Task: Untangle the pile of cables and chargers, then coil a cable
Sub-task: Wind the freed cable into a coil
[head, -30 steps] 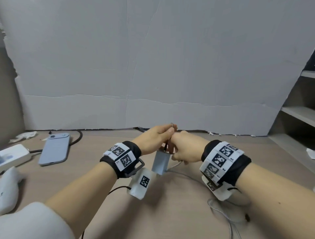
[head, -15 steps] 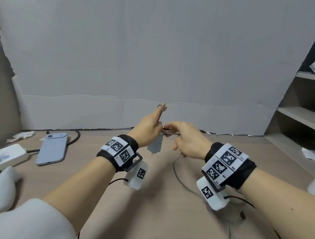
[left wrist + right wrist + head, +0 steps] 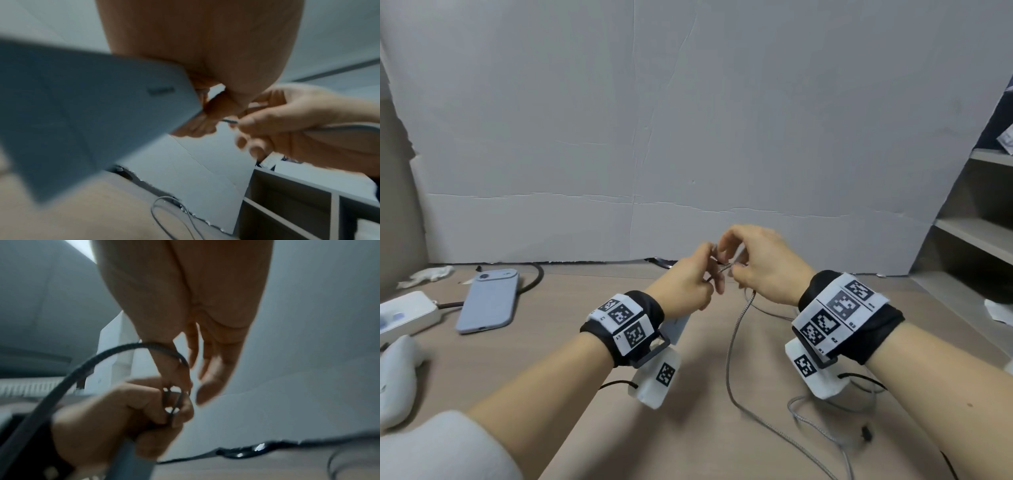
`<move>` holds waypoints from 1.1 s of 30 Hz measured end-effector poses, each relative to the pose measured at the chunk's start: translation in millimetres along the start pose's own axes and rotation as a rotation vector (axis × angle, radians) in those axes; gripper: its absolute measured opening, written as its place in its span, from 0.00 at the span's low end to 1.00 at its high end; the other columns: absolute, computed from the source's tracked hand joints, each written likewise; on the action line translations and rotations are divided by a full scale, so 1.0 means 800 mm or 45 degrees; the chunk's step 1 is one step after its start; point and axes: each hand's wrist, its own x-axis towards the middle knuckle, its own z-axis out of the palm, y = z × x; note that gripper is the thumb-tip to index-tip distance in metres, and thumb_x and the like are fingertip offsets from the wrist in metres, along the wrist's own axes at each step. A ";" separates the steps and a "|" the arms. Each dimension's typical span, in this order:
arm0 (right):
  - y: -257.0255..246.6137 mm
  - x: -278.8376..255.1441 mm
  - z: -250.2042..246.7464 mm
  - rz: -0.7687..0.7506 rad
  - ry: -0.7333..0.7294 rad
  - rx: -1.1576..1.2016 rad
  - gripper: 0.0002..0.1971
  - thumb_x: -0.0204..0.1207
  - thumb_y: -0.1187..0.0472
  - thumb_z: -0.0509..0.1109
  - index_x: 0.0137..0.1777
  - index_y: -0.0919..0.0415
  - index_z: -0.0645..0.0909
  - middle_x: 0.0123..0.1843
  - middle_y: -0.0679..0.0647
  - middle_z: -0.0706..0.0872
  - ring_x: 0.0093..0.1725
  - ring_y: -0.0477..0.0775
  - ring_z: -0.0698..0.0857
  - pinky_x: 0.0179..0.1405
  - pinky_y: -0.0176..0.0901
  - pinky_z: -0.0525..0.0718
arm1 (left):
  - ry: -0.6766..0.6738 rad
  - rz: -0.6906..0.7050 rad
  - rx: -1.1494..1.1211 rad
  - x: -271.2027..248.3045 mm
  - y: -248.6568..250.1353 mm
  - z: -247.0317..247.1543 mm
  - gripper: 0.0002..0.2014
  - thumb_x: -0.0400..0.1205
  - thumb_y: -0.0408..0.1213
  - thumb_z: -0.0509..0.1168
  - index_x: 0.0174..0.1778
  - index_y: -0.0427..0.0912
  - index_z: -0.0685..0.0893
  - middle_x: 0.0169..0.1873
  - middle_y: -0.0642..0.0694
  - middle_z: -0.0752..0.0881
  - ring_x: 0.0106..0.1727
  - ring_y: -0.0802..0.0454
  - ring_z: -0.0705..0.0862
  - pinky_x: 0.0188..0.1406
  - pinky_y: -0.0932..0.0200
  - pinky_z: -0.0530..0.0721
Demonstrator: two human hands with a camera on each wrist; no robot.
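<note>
My hands meet above the middle of the table. My left hand (image 3: 702,274) grips a pale grey charger block (image 3: 681,325), which fills the left wrist view (image 3: 82,113) as a blur, and small loops of cable (image 3: 172,402) sit at its fingers. Right beside it, my right hand (image 3: 732,263) pinches the grey braided cable (image 3: 732,342). From the hands the cable hangs down to the table and curls loosely at the front right (image 3: 801,421). In the right wrist view the same cable (image 3: 82,369) arcs across my thumb.
A blue-grey phone (image 3: 489,301) lies at the left, with a white power strip (image 3: 404,315) and a white padded object (image 3: 393,380) further left. A black cord (image 3: 536,281) runs along the cardboard back wall (image 3: 688,137). Grey shelves (image 3: 979,240) stand at the right.
Half a second ago my left hand was raised and my right hand drew the cable away to the right. Now my right hand is back at my left fingertips.
</note>
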 end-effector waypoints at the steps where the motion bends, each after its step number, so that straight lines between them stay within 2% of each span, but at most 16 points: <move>1: 0.001 -0.002 -0.002 0.102 -0.016 0.051 0.15 0.71 0.73 0.70 0.55 0.57 0.79 0.49 0.53 0.88 0.35 0.45 0.88 0.40 0.45 0.89 | 0.050 -0.058 -0.054 0.000 -0.003 -0.001 0.18 0.76 0.22 0.57 0.59 0.44 0.71 0.38 0.47 0.84 0.25 0.52 0.76 0.27 0.59 0.75; 4: 0.000 -0.013 -0.001 0.496 -0.356 0.538 0.21 0.72 0.77 0.73 0.63 0.65 0.75 0.45 0.66 0.88 0.36 0.60 0.91 0.40 0.48 0.91 | 0.158 -0.106 0.028 -0.001 -0.009 -0.011 0.16 0.78 0.38 0.63 0.61 0.49 0.73 0.34 0.52 0.81 0.32 0.54 0.77 0.33 0.60 0.74; 7: -0.007 -0.027 -0.003 0.594 -0.595 0.813 0.18 0.75 0.79 0.69 0.64 0.71 0.75 0.39 0.66 0.86 0.43 0.66 0.91 0.52 0.58 0.91 | 0.142 -0.014 0.327 0.001 -0.019 -0.015 0.12 0.85 0.45 0.67 0.62 0.49 0.77 0.34 0.53 0.81 0.36 0.57 0.79 0.38 0.61 0.73; 9: -0.009 -0.032 -0.003 0.589 -0.591 0.975 0.11 0.79 0.77 0.66 0.60 0.73 0.78 0.35 0.63 0.85 0.43 0.67 0.91 0.58 0.64 0.89 | 0.197 0.004 0.336 0.005 -0.024 -0.019 0.11 0.89 0.49 0.62 0.55 0.45 0.81 0.35 0.54 0.83 0.35 0.57 0.79 0.37 0.60 0.72; 12: -0.004 -0.028 -0.001 0.625 -0.338 1.161 0.02 0.83 0.73 0.67 0.51 0.72 0.81 0.32 0.60 0.77 0.28 0.56 0.82 0.43 0.58 0.92 | 0.285 -0.064 0.277 0.008 -0.031 -0.028 0.16 0.92 0.42 0.54 0.47 0.42 0.85 0.37 0.55 0.84 0.29 0.64 0.78 0.33 0.63 0.72; 14: 0.007 -0.018 0.004 0.542 -0.065 0.912 0.08 0.85 0.67 0.68 0.48 0.71 0.84 0.30 0.56 0.74 0.24 0.50 0.73 0.28 0.45 0.84 | 0.234 -0.115 0.123 0.008 -0.036 -0.029 0.19 0.93 0.41 0.52 0.42 0.42 0.84 0.29 0.54 0.76 0.26 0.59 0.73 0.28 0.63 0.70; 15: 0.013 -0.012 0.004 0.445 0.061 0.655 0.09 0.85 0.63 0.68 0.47 0.68 0.86 0.29 0.53 0.74 0.24 0.50 0.71 0.27 0.41 0.78 | 0.176 -0.133 -0.030 0.007 -0.036 -0.027 0.20 0.93 0.42 0.52 0.41 0.41 0.83 0.27 0.54 0.72 0.25 0.56 0.69 0.27 0.62 0.67; 17: 0.020 0.000 0.004 0.217 0.258 0.166 0.11 0.85 0.58 0.68 0.44 0.60 0.88 0.27 0.48 0.78 0.28 0.48 0.74 0.30 0.34 0.72 | 0.044 -0.163 -0.421 0.003 -0.032 -0.024 0.20 0.94 0.43 0.52 0.40 0.39 0.81 0.25 0.54 0.64 0.26 0.54 0.61 0.28 0.59 0.60; 18: 0.024 0.005 0.005 0.149 0.325 0.067 0.11 0.86 0.56 0.68 0.44 0.58 0.88 0.28 0.47 0.80 0.31 0.47 0.76 0.31 0.32 0.71 | -0.019 -0.175 -0.596 0.001 -0.027 -0.024 0.20 0.94 0.42 0.52 0.40 0.39 0.80 0.25 0.53 0.62 0.27 0.53 0.58 0.28 0.59 0.58; 20: 0.035 0.018 0.008 0.144 0.389 0.048 0.14 0.86 0.53 0.66 0.46 0.61 0.88 0.33 0.53 0.85 0.37 0.52 0.81 0.37 0.40 0.74 | -0.120 -0.177 -0.883 -0.005 -0.011 -0.023 0.19 0.93 0.43 0.53 0.40 0.40 0.79 0.25 0.52 0.60 0.28 0.53 0.55 0.28 0.60 0.56; 22: 0.043 0.030 0.020 0.218 0.284 0.017 0.18 0.88 0.49 0.62 0.50 0.61 0.87 0.35 0.56 0.86 0.42 0.59 0.82 0.42 0.48 0.77 | -0.156 -0.119 -1.125 -0.005 0.005 -0.022 0.17 0.91 0.44 0.53 0.43 0.39 0.81 0.26 0.49 0.65 0.27 0.54 0.55 0.28 0.59 0.54; 24: 0.044 0.034 0.043 0.212 0.007 -0.047 0.19 0.91 0.49 0.56 0.55 0.59 0.85 0.33 0.50 0.80 0.42 0.60 0.81 0.46 0.50 0.78 | -0.113 -0.030 -1.256 -0.001 0.017 -0.023 0.17 0.90 0.42 0.52 0.53 0.35 0.82 0.32 0.45 0.75 0.25 0.54 0.60 0.27 0.60 0.59; 27: 0.033 0.023 0.078 0.114 -0.435 -0.128 0.07 0.88 0.64 0.59 0.60 0.61 0.77 0.40 0.50 0.79 0.45 0.60 0.81 0.47 0.50 0.79 | 0.031 -0.026 -1.281 0.006 0.021 -0.026 0.19 0.92 0.41 0.51 0.70 0.32 0.79 0.51 0.41 0.88 0.31 0.52 0.71 0.31 0.60 0.69; 29: 0.024 0.010 0.082 0.075 -0.677 -0.270 0.10 0.83 0.70 0.62 0.62 0.60 0.74 0.51 0.58 0.83 0.52 0.62 0.82 0.47 0.46 0.76 | 0.111 -0.056 -1.210 0.009 0.013 -0.026 0.19 0.93 0.41 0.52 0.75 0.34 0.76 0.63 0.41 0.88 0.39 0.49 0.80 0.37 0.57 0.79; 31: 0.018 0.000 0.071 0.021 -0.729 -0.385 0.16 0.84 0.65 0.64 0.71 0.62 0.73 0.55 0.58 0.83 0.53 0.59 0.81 0.49 0.44 0.76 | 0.132 -0.087 -1.007 0.008 0.001 -0.024 0.19 0.93 0.42 0.52 0.77 0.37 0.75 0.68 0.43 0.87 0.48 0.46 0.84 0.48 0.51 0.86; 33: 0.013 -0.003 0.052 -0.086 -0.655 -0.500 0.17 0.85 0.61 0.63 0.72 0.60 0.78 0.54 0.55 0.84 0.55 0.57 0.81 0.52 0.44 0.77 | 0.062 -0.117 -0.745 0.004 -0.007 -0.019 0.21 0.93 0.46 0.52 0.77 0.38 0.74 0.68 0.42 0.85 0.52 0.47 0.84 0.56 0.49 0.87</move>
